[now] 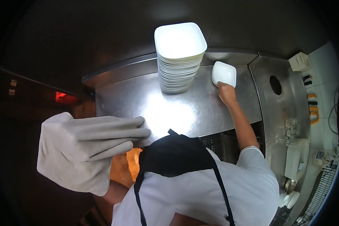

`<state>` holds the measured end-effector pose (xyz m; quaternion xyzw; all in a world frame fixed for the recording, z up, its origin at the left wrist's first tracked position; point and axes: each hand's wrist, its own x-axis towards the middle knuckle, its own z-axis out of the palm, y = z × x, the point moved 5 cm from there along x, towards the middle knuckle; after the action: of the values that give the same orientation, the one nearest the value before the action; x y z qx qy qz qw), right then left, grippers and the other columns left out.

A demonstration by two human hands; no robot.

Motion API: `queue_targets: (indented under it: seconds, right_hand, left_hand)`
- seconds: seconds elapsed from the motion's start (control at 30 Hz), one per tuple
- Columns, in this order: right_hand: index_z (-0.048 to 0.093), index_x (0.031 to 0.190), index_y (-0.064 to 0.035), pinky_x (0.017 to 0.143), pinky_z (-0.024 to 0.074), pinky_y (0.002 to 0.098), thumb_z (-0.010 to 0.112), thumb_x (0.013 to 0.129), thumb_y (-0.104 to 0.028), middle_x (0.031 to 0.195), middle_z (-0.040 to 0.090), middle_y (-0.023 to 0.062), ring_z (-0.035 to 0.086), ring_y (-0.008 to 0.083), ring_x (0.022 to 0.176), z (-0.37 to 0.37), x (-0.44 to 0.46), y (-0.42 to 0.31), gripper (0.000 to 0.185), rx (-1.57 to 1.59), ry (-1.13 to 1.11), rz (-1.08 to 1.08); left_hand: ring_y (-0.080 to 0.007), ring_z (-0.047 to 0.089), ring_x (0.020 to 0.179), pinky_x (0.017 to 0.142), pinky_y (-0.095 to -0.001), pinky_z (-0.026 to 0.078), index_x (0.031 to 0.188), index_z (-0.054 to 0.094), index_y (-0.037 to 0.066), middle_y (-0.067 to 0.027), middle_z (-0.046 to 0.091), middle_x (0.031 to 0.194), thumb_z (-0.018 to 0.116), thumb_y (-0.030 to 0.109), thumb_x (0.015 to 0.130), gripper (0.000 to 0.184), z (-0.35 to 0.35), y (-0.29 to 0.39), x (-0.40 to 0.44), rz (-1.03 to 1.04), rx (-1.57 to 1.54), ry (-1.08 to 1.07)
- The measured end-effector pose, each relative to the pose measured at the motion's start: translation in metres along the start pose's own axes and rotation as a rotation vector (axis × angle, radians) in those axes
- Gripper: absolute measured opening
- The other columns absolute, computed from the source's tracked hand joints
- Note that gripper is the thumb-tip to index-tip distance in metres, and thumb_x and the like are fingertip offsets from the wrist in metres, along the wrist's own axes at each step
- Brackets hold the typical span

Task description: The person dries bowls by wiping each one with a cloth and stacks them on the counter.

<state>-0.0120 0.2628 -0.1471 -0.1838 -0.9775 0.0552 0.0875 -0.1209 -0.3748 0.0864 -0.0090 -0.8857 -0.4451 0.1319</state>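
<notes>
A light grey cloth (90, 139) covers my left hand, draped over it in folds beyond the left front of the steel counter (124, 94); the fingers underneath are hidden. My right hand (226, 91) grips the near edge of a small stack of white square dishes (225, 72) at the counter's right side. Left of these dishes stands a tall stack of larger white square dishes (179, 62), close to the back ledge.
On the right is another steel surface with a round dark hole (275, 85). Beyond it are glasses (291, 128), a white bin (297, 158) and knives with orange and black handles (313, 109) on the wall. A dark wall rises behind the counter.
</notes>
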Motion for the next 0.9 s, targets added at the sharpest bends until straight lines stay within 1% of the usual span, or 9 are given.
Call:
queue_targets:
  seconds: [0.13, 0.27, 0.3, 0.4, 0.43, 0.53, 0.63, 0.83, 0.9]
  right_hand:
    - [0.070, 0.093, -0.0024, 0.073, 0.0573, 0.0482, 0.069, 0.080, -0.008, 0.087, 0.074, 0.0223, 0.073, 0.0383, 0.079, 0.000, -0.018, -0.026, 0.015, 0.043, 0.004, -0.092]
    - [0.074, 0.087, -0.0033, 0.071, 0.0579, 0.0458, 0.074, 0.085, -0.018, 0.082, 0.074, 0.0205, 0.073, 0.0358, 0.073, -0.012, -0.029, -0.054, 0.015, 0.088, -0.067, 0.006]
    - [0.078, 0.088, -0.0052, 0.072, 0.0583, 0.0451, 0.077, 0.086, -0.027, 0.085, 0.076, 0.0171, 0.074, 0.0330, 0.076, -0.017, -0.031, -0.058, 0.022, 0.128, -0.115, 0.050]
    - [0.079, 0.101, -0.0050, 0.075, 0.0586, 0.0449, 0.081, 0.083, -0.030, 0.100, 0.077, 0.0166, 0.074, 0.0336, 0.084, -0.043, -0.032, -0.051, 0.031, 0.177, 0.276, 0.083]
    - [0.076, 0.102, -0.0030, 0.078, 0.0587, 0.0455, 0.085, 0.079, -0.030, 0.112, 0.074, 0.0164, 0.073, 0.0360, 0.092, -0.065, -0.027, -0.048, 0.036, -0.003, 0.512, -0.045]
    - [0.072, 0.104, -0.0017, 0.081, 0.0583, 0.0474, 0.086, 0.078, -0.025, 0.115, 0.071, 0.0193, 0.072, 0.0403, 0.095, -0.030, -0.024, 0.008, 0.038, -0.028, 0.086, 0.287]
    - [0.071, 0.100, -0.0012, 0.080, 0.0584, 0.0487, 0.086, 0.077, -0.022, 0.107, 0.070, 0.0208, 0.072, 0.0422, 0.094, -0.018, -0.023, 0.021, 0.035, 0.049, 0.036, 0.334]
    - [0.068, 0.097, -0.0004, 0.076, 0.0590, 0.0488, 0.084, 0.079, -0.018, 0.111, 0.069, 0.0231, 0.071, 0.0428, 0.090, -0.039, -0.026, 0.011, 0.030, 0.017, 0.300, 0.180]
    - [0.068, 0.099, 0.0000, 0.076, 0.0581, 0.0499, 0.082, 0.080, -0.016, 0.109, 0.069, 0.0247, 0.071, 0.0433, 0.090, -0.034, -0.022, 0.020, 0.028, 0.051, 0.239, 0.187]
  left_hand:
    - [-0.0210, 0.062, 0.106, 0.092, -0.0361, 0.050, 0.115, 0.058, 0.003, -0.0102, 0.061, 0.115, 0.064, 0.015, 0.093, 0.026, 0.006, 0.004, 0.000, 0.005, 0.000, -0.015]
    - [-0.0211, 0.062, 0.105, 0.091, -0.0363, 0.050, 0.115, 0.058, 0.004, -0.0102, 0.062, 0.115, 0.063, 0.016, 0.093, 0.026, 0.005, 0.002, -0.004, 0.000, -0.011, -0.013]
    - [-0.0211, 0.063, 0.105, 0.091, -0.0363, 0.050, 0.115, 0.058, 0.004, -0.0101, 0.062, 0.115, 0.063, 0.016, 0.093, 0.026, 0.007, 0.001, -0.005, 0.002, -0.016, -0.020]
    - [-0.0211, 0.063, 0.104, 0.090, -0.0364, 0.050, 0.116, 0.058, 0.004, -0.0101, 0.062, 0.115, 0.062, 0.017, 0.094, 0.025, 0.013, 0.002, -0.010, 0.001, -0.036, -0.039]
    - [-0.0211, 0.063, 0.104, 0.090, -0.0364, 0.051, 0.116, 0.058, 0.004, -0.0101, 0.062, 0.115, 0.062, 0.017, 0.094, 0.025, 0.015, 0.002, -0.012, 0.002, -0.046, -0.048]
    - [-0.0212, 0.063, 0.104, 0.090, -0.0365, 0.051, 0.116, 0.059, 0.004, -0.0101, 0.063, 0.114, 0.061, 0.018, 0.095, 0.025, 0.021, 0.004, -0.016, 0.011, -0.062, -0.076]
    - [-0.0212, 0.064, 0.103, 0.089, -0.0366, 0.051, 0.116, 0.059, 0.004, -0.0100, 0.063, 0.114, 0.061, 0.018, 0.095, 0.025, 0.022, 0.004, -0.021, 0.011, -0.079, -0.084]
    - [-0.0214, 0.065, 0.102, 0.088, -0.0367, 0.052, 0.117, 0.059, 0.005, -0.0100, 0.064, 0.114, 0.060, 0.019, 0.096, 0.025, 0.024, 0.005, -0.028, 0.020, -0.100, -0.105]
    - [-0.0214, 0.065, 0.102, 0.088, -0.0368, 0.052, 0.117, 0.060, 0.005, -0.0099, 0.064, 0.114, 0.060, 0.020, 0.097, 0.025, 0.025, 0.007, -0.028, 0.028, -0.111, -0.109]
